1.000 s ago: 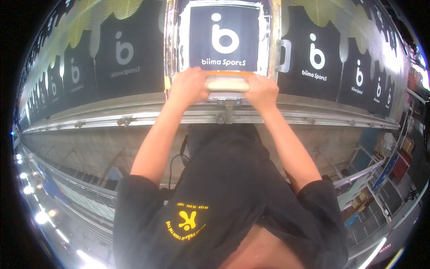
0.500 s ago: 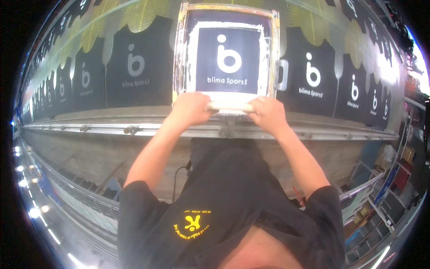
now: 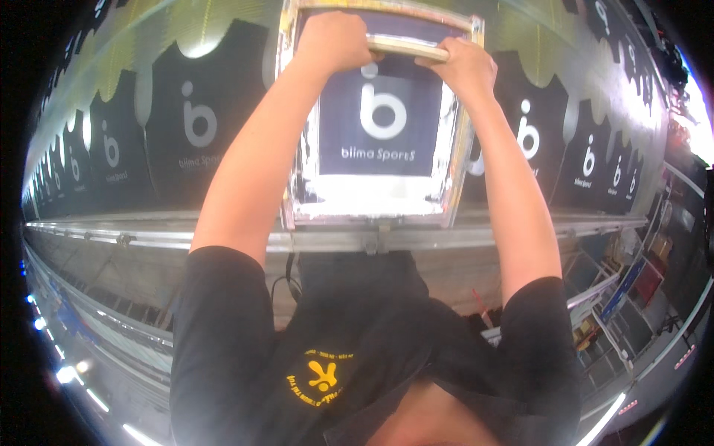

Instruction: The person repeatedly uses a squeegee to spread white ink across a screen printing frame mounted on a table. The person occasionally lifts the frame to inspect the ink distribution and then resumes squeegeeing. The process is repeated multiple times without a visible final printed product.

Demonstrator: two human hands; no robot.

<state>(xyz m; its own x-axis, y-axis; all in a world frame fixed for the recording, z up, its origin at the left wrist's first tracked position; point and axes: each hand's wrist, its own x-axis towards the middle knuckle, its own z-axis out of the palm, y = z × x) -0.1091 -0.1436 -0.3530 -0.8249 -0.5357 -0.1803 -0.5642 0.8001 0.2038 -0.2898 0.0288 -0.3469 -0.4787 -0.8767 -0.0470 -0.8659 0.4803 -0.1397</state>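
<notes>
A screen printing frame [image 3: 292,195] lies on the table in front of me, its mesh [image 3: 338,123] showing a rounded emblem and lettering. Both my hands grip a squeegee [image 3: 409,49] with a pale bar handle, up at the frame's far end. My left hand [image 3: 335,43] is wrapped round the handle's left end, and my right hand [image 3: 465,68] closes on its right end. White ink [image 3: 372,195] lies thick along the near end of the screen. The squeegee's blade is mostly hidden behind handle and fingers.
Dark printed garment pieces [image 3: 197,111] lie in a row along the table to the left. More dark printed pieces [image 3: 589,160] continue to the right. A metal rail [image 3: 439,239] with fittings runs along the table's near edge. Beyond it at lower right stand metal racks [image 3: 595,297].
My hands have pushed the squeegee from the near end of the frame to its far end. The near ink band is now uncovered. The view has shifted slightly.
</notes>
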